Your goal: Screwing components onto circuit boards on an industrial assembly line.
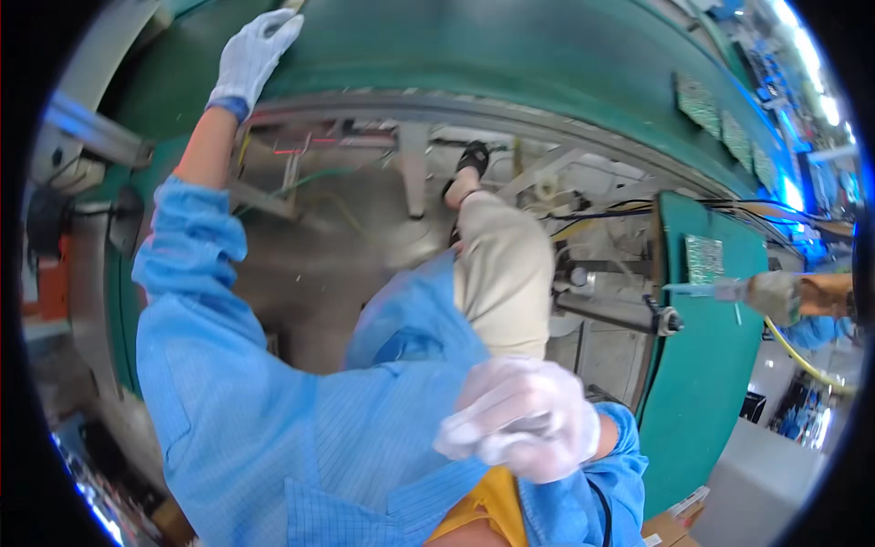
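My left hand [252, 56], in a white knit glove, reaches out over the green conveyor surface [392, 50] at the far left. Its thumb and fingers are closed around a small pale object [293, 5], cut off by the top edge of the picture; its kind does not show. Close to my chest is my right hand [524, 415], also white-gloved, raised with the fingers curled in. Whether anything sits inside those fingers is hidden.
Several green circuit boards [698, 102] lie along the conveyor's far right. A single circuit board [704, 258] rests on a green side table [697, 383] at my right. Above that table juts a tool with a pale blue tip [720, 289]. Metal legs and cables run below the conveyor.
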Available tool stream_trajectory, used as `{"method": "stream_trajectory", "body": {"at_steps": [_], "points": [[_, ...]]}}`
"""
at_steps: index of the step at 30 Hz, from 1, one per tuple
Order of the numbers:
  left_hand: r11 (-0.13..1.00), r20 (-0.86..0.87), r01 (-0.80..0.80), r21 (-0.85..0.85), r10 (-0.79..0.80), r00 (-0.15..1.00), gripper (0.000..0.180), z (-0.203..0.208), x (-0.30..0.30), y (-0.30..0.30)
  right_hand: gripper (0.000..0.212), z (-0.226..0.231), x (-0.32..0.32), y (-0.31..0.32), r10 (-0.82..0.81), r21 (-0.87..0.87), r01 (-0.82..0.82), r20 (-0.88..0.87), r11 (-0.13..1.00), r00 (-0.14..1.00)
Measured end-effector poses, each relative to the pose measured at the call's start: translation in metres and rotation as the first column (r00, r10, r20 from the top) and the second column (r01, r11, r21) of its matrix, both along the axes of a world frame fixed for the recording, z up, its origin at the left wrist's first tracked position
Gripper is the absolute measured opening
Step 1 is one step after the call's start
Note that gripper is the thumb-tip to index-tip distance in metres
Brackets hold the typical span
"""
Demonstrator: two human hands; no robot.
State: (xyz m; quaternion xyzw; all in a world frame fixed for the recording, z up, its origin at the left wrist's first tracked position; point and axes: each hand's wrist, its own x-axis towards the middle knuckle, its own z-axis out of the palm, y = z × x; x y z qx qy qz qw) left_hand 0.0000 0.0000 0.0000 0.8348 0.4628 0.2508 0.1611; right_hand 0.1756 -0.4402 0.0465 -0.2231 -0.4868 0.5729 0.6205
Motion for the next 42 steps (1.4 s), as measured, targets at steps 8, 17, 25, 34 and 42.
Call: {"method": "stream_trajectory", "body": {"at_steps": [8, 17, 25, 34, 42], "points": [[0.916, -0.006, 0.374, 0.144, -0.377, 0.926, 0.076, 0.043, 0.195, -0.071, 0.041, 0.012, 0.061, -0.040, -0.558, 0.482, 0.395, 0.824, 0.782, 0.101], [0.656, -0.256, 0.732, 0.184, -0.687, 0.680, 0.087, 0.057, 0.422, -0.178, 0.030, 0.023, 0.085, -0.076, -0.581, 0.593, 0.496, 0.789, 0.635, -0.201], [0.624, -0.319, 0.767, 0.151, -0.703, 0.635, 0.068, 0.038, 0.510, -0.210, 0.027, 0.029, 0.107, -0.066, -0.602, 0.568, 0.504, 0.790, 0.651, -0.112], [0.720, 0.593, 0.668, -0.190, -0.458, 0.662, 0.038, 0.034, 0.412, -0.139, 0.034, 0.024, 0.108, -0.062, -0.636, 0.447, 0.558, 0.745, 0.699, 0.200], [0.034, 0.934, 0.998, -0.060, 0.354, 0.044, 0.047, 0.028, 0.212, -0.151, 0.018, 0.003, 0.060, -0.021, -0.659, 0.504, 0.528, 0.736, 0.684, 0.152]]}}
